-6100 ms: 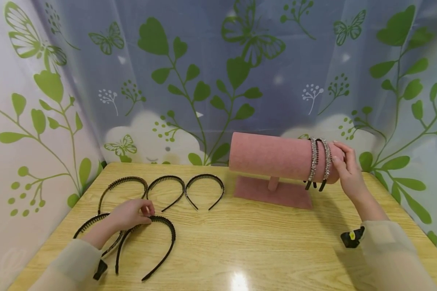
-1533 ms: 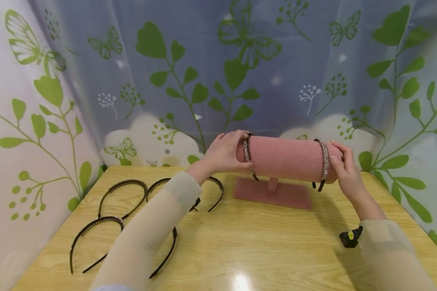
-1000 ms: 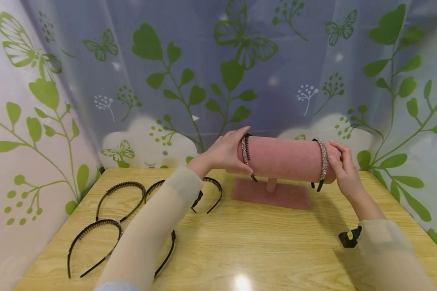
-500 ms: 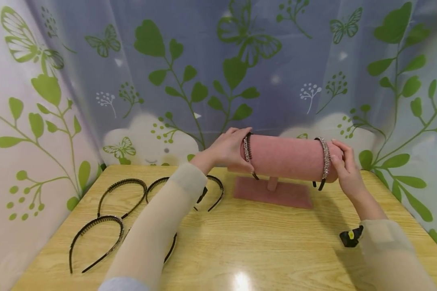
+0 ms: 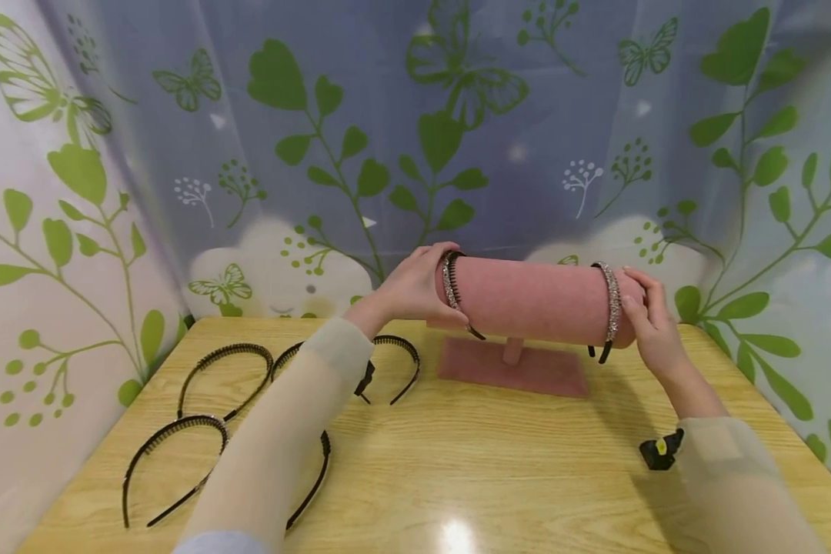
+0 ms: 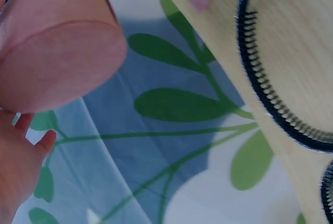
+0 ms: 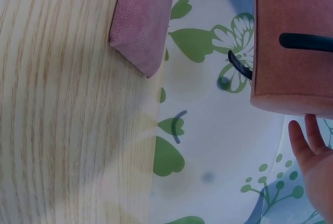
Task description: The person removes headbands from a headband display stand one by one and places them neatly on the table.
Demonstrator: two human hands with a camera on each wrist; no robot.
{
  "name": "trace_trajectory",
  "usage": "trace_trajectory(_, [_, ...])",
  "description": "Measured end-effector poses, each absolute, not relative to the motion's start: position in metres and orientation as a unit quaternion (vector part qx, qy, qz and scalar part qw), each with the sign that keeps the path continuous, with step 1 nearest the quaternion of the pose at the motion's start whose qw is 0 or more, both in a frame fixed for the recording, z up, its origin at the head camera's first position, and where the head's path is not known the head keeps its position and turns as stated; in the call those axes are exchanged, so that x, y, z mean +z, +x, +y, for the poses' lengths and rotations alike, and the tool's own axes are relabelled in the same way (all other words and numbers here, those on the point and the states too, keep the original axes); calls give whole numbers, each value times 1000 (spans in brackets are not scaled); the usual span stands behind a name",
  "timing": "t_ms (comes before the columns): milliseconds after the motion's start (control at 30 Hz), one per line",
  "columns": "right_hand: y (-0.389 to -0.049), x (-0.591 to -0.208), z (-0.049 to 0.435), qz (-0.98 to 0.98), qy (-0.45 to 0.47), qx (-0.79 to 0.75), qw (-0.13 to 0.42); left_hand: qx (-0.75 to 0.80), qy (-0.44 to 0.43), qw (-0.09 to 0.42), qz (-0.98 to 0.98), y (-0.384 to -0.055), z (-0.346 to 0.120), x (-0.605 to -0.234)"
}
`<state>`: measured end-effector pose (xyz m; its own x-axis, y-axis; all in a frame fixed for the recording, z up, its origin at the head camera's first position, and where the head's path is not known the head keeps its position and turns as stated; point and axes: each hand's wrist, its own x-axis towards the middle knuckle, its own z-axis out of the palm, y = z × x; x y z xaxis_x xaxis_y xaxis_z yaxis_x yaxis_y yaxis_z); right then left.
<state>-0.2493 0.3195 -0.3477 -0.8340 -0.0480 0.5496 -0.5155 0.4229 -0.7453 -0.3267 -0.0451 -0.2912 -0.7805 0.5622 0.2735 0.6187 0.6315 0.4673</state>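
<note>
A pink padded headband stand [image 5: 526, 300] has a long roll over a flat base. Around its left end sits a rhinestone headband [image 5: 450, 281] with dark comb teeth; a second rhinestone headband [image 5: 613, 304] loops over the right end. My left hand [image 5: 412, 285] holds the left headband, thumb at its front and fingers at its top. My right hand [image 5: 658, 331] grips the right end of the roll. In the left wrist view, part of my left hand [image 6: 15, 161] shows beside the roll's end face; in the right wrist view, fingers of my right hand [image 7: 312, 151] touch the roll's end.
Several dark toothed headbands lie on the wooden table [image 5: 471, 454] at left, among them one at the back [image 5: 225, 362] and one in front [image 5: 173, 431]. My left sleeve covers part of others. A patterned curtain [image 5: 360, 154] stands close behind the table.
My left hand has left the table headbands for the stand. One rhinestone headband went from the roll's right side to its left end, lately shifting slightly further left. My right hand stays put.
</note>
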Motion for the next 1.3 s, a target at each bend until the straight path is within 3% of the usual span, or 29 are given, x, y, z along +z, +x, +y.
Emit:
trace_trajectory(133, [-249,-347,320,-812,172,506,235,-334,-309,34,-890,-326,-56,-298])
trace_trajectory(400, [-248,-347,316,-807,175,512,235,-388,-298,66,-870,-328,-77,-315])
trace_trajectory(767, [-250,-348,316,-793,190,524,245,-464,-222,37,-856,-309,-119,-342])
trace_trajectory(1300, [-251,-350,318,-804,177,516,238,-531,-222,91,-813,-263,-165,-348])
